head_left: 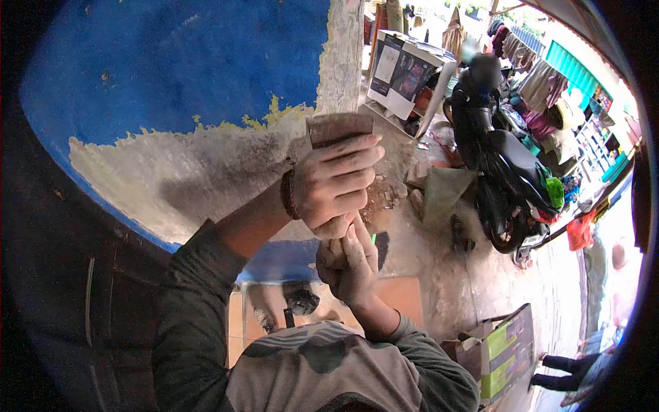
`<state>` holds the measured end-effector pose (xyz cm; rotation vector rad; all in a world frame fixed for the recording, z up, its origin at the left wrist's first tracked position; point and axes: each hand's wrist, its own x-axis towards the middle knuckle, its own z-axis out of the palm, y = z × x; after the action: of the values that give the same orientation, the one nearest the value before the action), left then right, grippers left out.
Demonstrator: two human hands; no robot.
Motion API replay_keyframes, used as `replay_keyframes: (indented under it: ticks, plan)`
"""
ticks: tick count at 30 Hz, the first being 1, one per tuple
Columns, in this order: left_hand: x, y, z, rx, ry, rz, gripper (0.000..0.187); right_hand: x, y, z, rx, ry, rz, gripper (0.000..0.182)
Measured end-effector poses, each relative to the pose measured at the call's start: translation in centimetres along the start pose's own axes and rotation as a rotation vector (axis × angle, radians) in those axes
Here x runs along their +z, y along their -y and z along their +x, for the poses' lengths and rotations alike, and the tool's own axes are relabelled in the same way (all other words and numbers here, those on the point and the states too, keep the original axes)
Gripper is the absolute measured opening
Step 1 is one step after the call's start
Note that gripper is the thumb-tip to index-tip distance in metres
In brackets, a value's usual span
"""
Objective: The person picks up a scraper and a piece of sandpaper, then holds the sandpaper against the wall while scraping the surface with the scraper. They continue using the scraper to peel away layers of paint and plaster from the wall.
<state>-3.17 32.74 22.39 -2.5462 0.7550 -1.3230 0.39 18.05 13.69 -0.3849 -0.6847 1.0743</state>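
My left hand (340,182) is closed around a scraper (341,129), whose wide, flat, brownish-grey blade sticks out above the fingers. Below it, my right hand (350,264) is closed, its fingertips right at the lower edge of my left hand; what lies within its fingers is hidden. Both hands look dusty. Behind them stands a wall with blue paint (185,62) on top and a bare, whitish patch (206,161) below. A ragged yellowish edge runs between the two. The blade overlaps the pale wall corner in this view.
Crumbled debris (377,196) lies on the floor just right of my hands. Farther right are a parked motorcycle (504,158), a white cabinet (405,75) and hanging clothes (535,82). A cardboard box (504,350) stands at lower right, near another person's legs (566,374).
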Motion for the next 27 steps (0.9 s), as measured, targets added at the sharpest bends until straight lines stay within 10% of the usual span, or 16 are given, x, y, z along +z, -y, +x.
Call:
replay_keyframes:
  ticks: [27]
  plan:
    - [0.5,0.7,0.2,0.108,-0.003,-0.119,0.034,1.9,-0.2,-0.5,-0.055,-0.153,-0.153,0.045]
